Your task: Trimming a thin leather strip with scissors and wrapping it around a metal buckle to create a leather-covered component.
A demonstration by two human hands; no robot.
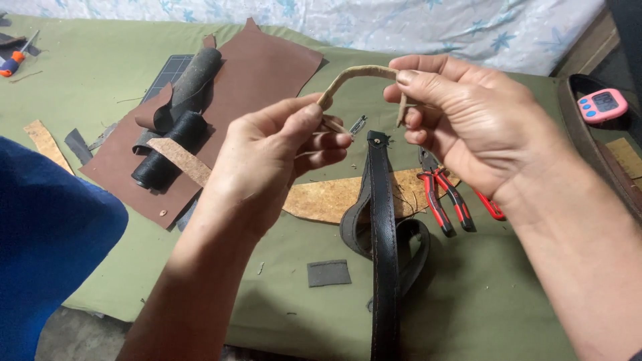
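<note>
Both my hands hold a thin tan leather strip, bent into an arch above the table. My left hand pinches one end between thumb and fingers. My right hand grips the other end, which hangs down from its fingers. Below them a black stitched leather strap with a small metal clip at its top runs toward me and loops beside itself. Red-handled pliers lie just right of the strap, partly under my right hand.
A brown leather sheet at back left carries rolled dark leather and a spool of black thread. A tan leather piece, a small grey patch, a pink timer and a screwdriver lie on the green cloth.
</note>
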